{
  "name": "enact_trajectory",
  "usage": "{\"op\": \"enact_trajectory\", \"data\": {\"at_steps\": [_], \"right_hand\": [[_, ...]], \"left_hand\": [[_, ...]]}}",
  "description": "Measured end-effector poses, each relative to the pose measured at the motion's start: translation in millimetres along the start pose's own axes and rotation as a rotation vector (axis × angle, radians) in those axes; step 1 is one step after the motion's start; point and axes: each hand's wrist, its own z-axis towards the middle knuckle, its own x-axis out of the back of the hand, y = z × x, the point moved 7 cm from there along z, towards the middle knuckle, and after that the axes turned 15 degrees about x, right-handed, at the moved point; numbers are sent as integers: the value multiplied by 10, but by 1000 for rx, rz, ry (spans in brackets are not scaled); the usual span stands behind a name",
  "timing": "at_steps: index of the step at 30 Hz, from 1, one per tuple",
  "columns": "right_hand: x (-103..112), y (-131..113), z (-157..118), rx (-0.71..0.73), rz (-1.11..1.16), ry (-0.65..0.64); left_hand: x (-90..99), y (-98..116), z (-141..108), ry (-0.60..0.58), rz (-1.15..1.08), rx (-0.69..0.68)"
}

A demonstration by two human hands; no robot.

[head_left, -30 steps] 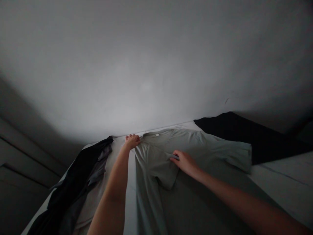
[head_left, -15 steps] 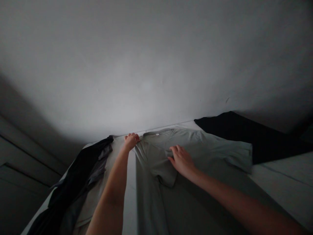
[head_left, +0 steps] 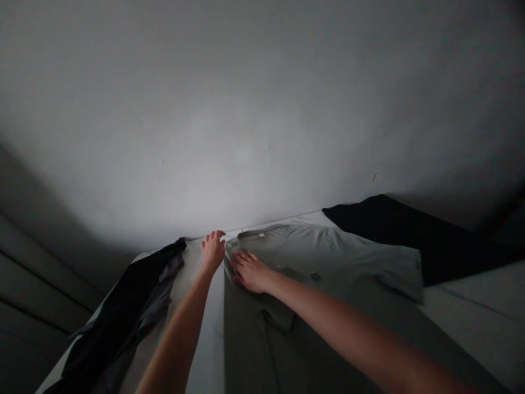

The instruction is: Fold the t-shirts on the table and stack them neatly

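Observation:
A grey-green T-shirt (head_left: 328, 262) lies spread on a pale sheet, its collar with a small white tag toward the wall. Its left side is folded inward, with the sleeve lying over the body; a small dark print shows on the chest. My right hand (head_left: 251, 272) rests flat on the folded part near the shoulder, fingers spread. Just left of the collar, my left hand (head_left: 213, 250) hovers by the folded edge, fingers loosely curved and apart, with nothing visible in them.
Dark clothes (head_left: 123, 306) lie in a strip along the left side. A black garment (head_left: 410, 235) lies at the right, partly beside the shirt's other sleeve. A plain wall (head_left: 246, 137) rises directly behind the pale sheet (head_left: 484, 306).
My right hand has moved left from the folded sleeve and flattened onto the shoulder fold, uncovering the chest print. My left hand has let go of the shirt's edge and shifted slightly left.

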Motion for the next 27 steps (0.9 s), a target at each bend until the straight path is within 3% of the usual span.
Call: {"op": "enact_trajectory", "data": {"at_steps": [2, 7, 14, 18, 22, 27], "right_hand": [[-78, 77, 64, -13, 9, 5], [-62, 298, 71, -262, -20, 180], [251, 396, 71, -487, -150, 280], [279, 557, -7, -631, -171, 274], [184, 651, 2, -576, -116, 259], [139, 641, 30, -482, 1, 341]], "left_hand": [[16, -74, -85, 10, 5, 39], [-76, -292, -177, -55, 33, 107], [-205, -276, 147, -180, 15, 25], [-253, -236, 313, -260, -8, -37], [-274, -217, 387, -307, -67, -107], [-362, -105, 407, -389, -186, -235]]}}
